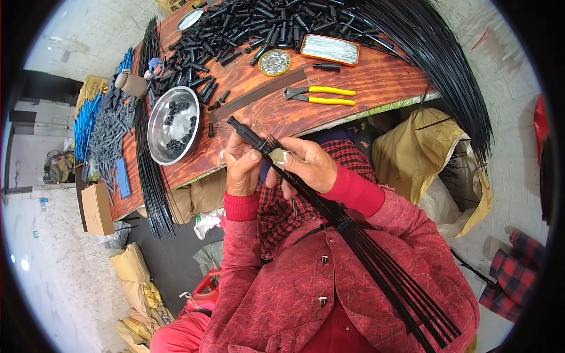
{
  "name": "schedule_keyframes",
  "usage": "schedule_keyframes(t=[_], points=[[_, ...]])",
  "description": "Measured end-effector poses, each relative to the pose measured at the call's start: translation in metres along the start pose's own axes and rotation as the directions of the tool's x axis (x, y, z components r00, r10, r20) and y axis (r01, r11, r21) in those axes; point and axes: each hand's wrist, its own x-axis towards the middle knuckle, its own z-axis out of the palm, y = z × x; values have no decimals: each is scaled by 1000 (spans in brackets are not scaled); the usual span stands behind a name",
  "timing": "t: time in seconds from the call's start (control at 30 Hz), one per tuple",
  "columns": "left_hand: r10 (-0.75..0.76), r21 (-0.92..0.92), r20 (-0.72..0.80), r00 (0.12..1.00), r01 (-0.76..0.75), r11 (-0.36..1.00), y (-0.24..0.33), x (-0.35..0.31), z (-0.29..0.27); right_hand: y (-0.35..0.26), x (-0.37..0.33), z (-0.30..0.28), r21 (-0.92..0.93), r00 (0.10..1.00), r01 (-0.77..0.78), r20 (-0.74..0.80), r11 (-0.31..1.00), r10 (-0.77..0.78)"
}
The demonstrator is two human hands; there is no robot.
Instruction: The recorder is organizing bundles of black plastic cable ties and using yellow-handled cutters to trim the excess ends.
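A bundle of thin black ribs (329, 209), which looks like a folded umbrella frame, slants across my front. Its black tube-shaped end piece (246, 130) points up toward the table. My left hand (242, 167) is closed around that end from below, its thumb pressed on the tube's lower part. Just beneath, my right hand (309, 165) pinches the tops of the ribs; a pale patch (279, 157) covers its thumb tip. Whether something small sits between the right fingertips is hidden. The lower ribs fan out over my red jacket (282, 288).
On the wooden table (388, 79) lie yellow-handled pliers (321, 95), a metal bowl (154, 132) of black rings, a dish of small metal pieces (275, 62), a tray of wires (329, 49) and piled black tubes (265, 26). Long black ribs (450, 70) overhang the right edge above a sack (406, 144).
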Motion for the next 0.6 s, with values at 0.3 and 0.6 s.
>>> schedule_keyframes(t=[0.3, 0.6], points=[[31, -8, 11, 999, -31, 999, -2, 3, 4, -2, -2, 1, -29, 1000, 7, -11, 1000, -7], [105, -107, 51, 993, -99, 989, -11, 2, -4, -1, 0, 0, 0, 998, 8, 64, 1000, -8]])
